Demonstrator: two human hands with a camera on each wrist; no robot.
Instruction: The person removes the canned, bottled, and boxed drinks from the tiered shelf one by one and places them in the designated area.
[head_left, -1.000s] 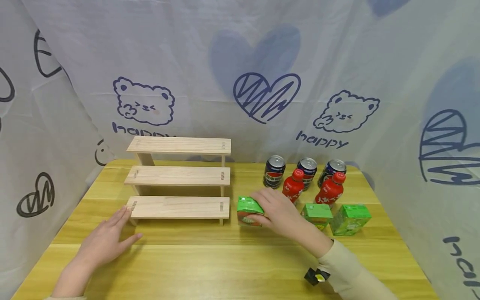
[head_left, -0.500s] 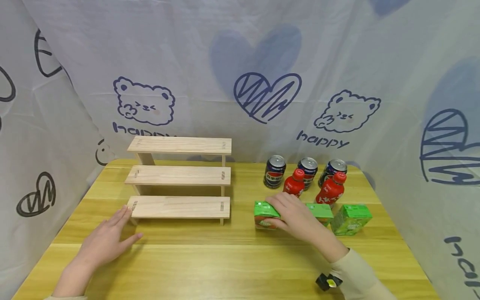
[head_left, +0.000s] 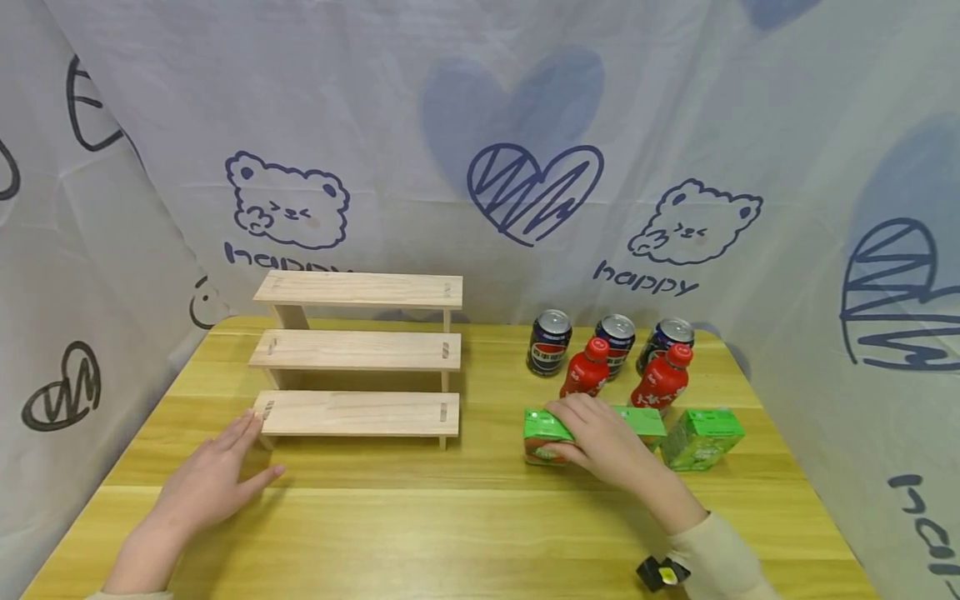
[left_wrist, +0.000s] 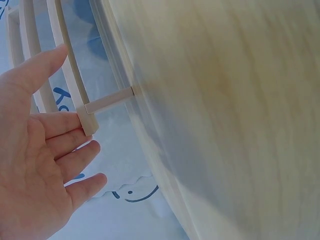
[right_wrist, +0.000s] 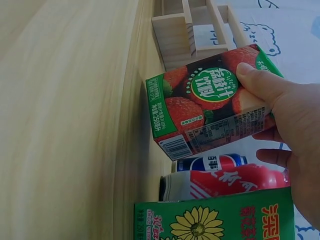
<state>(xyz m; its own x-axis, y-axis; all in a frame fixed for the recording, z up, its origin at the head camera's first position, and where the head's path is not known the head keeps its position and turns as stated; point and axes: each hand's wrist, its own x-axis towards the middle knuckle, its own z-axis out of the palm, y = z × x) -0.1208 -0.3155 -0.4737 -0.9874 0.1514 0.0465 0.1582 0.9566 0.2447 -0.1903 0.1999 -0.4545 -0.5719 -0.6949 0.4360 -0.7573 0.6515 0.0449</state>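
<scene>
A green-topped lychee juice carton (right_wrist: 200, 102) is gripped by my right hand (head_left: 603, 437), thumb on its front face and fingers behind it. In the head view the juice carton (head_left: 546, 437) stands just left of another green drink carton (head_left: 641, 425), which the hand partly covers. My left hand (head_left: 206, 483) touches the left end of the lowest step of a three-tier wooden stand (head_left: 356, 414). Its fingers are nearly straight, with the fingertips at the board's edge in the left wrist view (left_wrist: 55, 140).
A third green carton (head_left: 702, 440) stands at the right. Behind are two red bottles (head_left: 588, 368) and three dark blue cans (head_left: 550, 342) near the table's back edge. A printed white curtain (head_left: 412, 167) hangs behind the wooden table (head_left: 420, 517).
My right hand has moved the lychee juice carton to the right, away from the stand and close to the other cartons. The left hand has stayed in place on the stand.
</scene>
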